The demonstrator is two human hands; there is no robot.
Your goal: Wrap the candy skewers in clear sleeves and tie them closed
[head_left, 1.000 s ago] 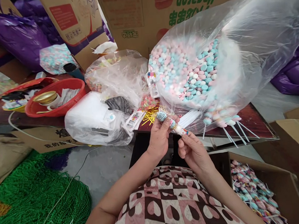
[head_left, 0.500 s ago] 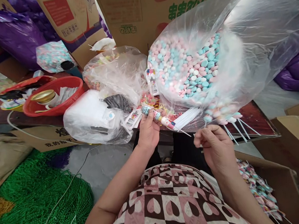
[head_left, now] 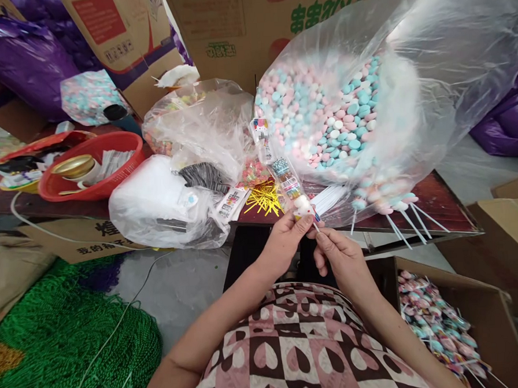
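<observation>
My left hand [head_left: 291,236] pinches the lower end of a candy skewer [head_left: 290,183] in a clear printed wrapper, which points up and away from me over the table edge. Just below it, the fingers of my right hand [head_left: 333,248] are closed on the skewer's white stick [head_left: 316,227]; whether they also hold a tie is too small to tell. Yellow twist ties [head_left: 263,198] lie on the table beyond my left hand. Flat printed wrappers [head_left: 231,204] are left of them, and white sticks [head_left: 331,200] lie to the right.
Behind is a big clear bag of pastel candies [head_left: 346,126], with candy-tipped sticks [head_left: 396,204] at its front right. A red basket [head_left: 91,148] and a white plastic bag [head_left: 155,199] stand left. Wrapped candies fill a floor carton [head_left: 486,303]; green bead strings [head_left: 76,342] lie left.
My left hand has moved right and slid its grip to the skewer's lower end, tilting the skewer upward. My right hand has come left to the stick. The yellow ties are now uncovered.
</observation>
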